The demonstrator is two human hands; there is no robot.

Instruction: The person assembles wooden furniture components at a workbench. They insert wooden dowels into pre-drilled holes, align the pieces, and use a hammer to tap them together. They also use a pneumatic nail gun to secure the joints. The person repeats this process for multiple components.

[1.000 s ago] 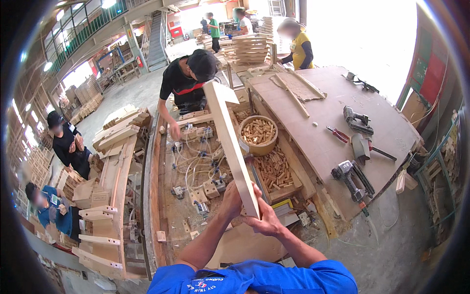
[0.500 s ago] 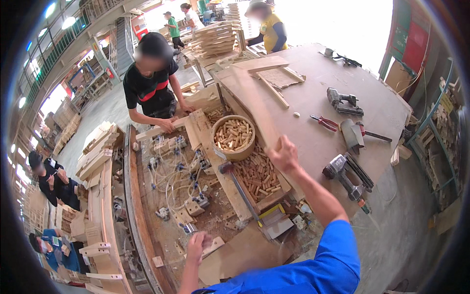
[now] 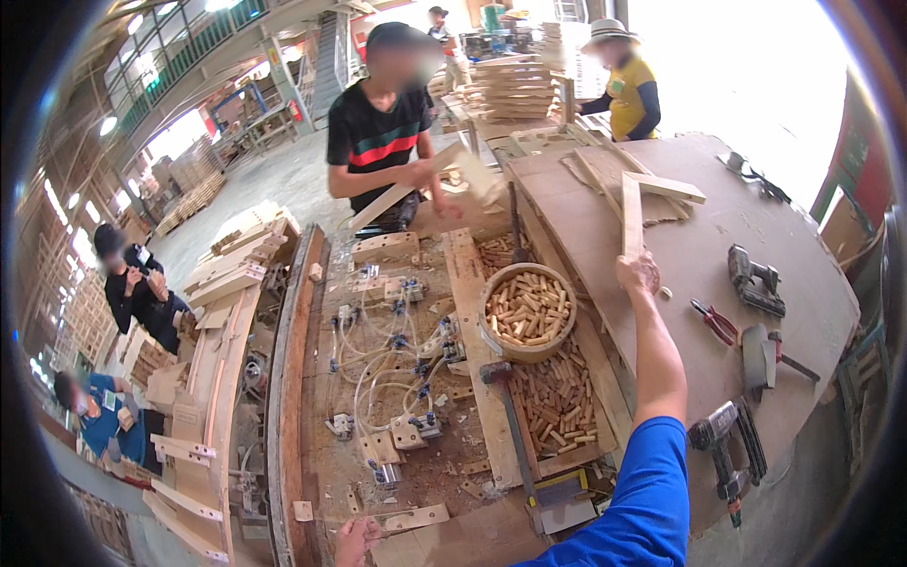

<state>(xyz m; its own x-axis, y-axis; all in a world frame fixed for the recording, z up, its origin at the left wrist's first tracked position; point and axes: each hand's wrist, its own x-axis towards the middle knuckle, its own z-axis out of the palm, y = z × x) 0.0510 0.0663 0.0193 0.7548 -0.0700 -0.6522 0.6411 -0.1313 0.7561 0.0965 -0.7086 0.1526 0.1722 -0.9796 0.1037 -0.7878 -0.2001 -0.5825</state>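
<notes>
My right hand (image 3: 639,272) is closed round the near end of an angled wooden frame piece (image 3: 632,217), two pale bars joined at a corner. Its other bar points right, over the tabletop. At the lower edge my left hand (image 3: 354,541) is partly cut off, its fingers loosely apart with nothing visible in them. Beside it lies a short wooden slat with holes (image 3: 416,517). A round tub of wooden dowels (image 3: 529,312) stands left of my right forearm, above a trough of loose dowels (image 3: 557,402). A hammer (image 3: 510,425) rests along the trough's left side.
Across the bench, a co-worker (image 3: 383,142) holds a wooden piece. Clamps with clear air hoses (image 3: 392,350) cover the jig bench. On the brown table (image 3: 690,227) lie nail guns (image 3: 727,454), red-handled pliers (image 3: 715,321) and another hammer (image 3: 794,357). Stacked timber (image 3: 241,250) stands left.
The view has shifted, moving the bench rightward in the picture. My right hand has swung the frame piece round on the table. The co-worker has lifted a wooden piece off the jig.
</notes>
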